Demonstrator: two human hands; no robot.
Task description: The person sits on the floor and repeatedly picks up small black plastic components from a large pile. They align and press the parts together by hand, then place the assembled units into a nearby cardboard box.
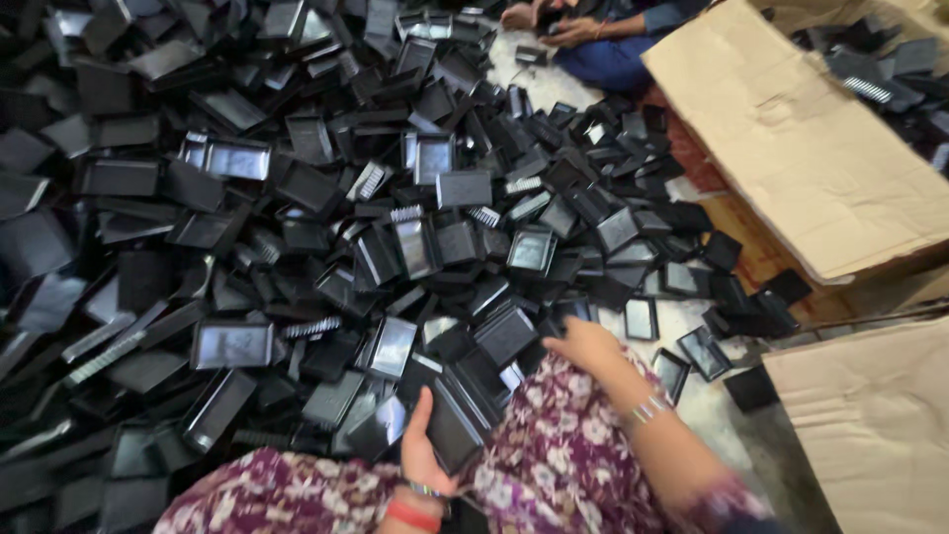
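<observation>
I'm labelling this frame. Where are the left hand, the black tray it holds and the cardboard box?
left hand (420,447), head view, on its back.
black tray (457,427), head view, on its inner face.
cardboard box (811,148), head view, on its flap.

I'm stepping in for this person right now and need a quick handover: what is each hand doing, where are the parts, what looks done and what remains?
Left hand: gripping a black plastic tray by its edge, resting on the lap.
Right hand: empty, fingers spread, reaching into the near edge of the pile of black trays.
The pile covers the floor ahead; cardboard sheets lie to the right. Another person sits working at the far side.
Done: one tray is in hand. Left: nearly the whole heap lies loose and unsorted.
</observation>
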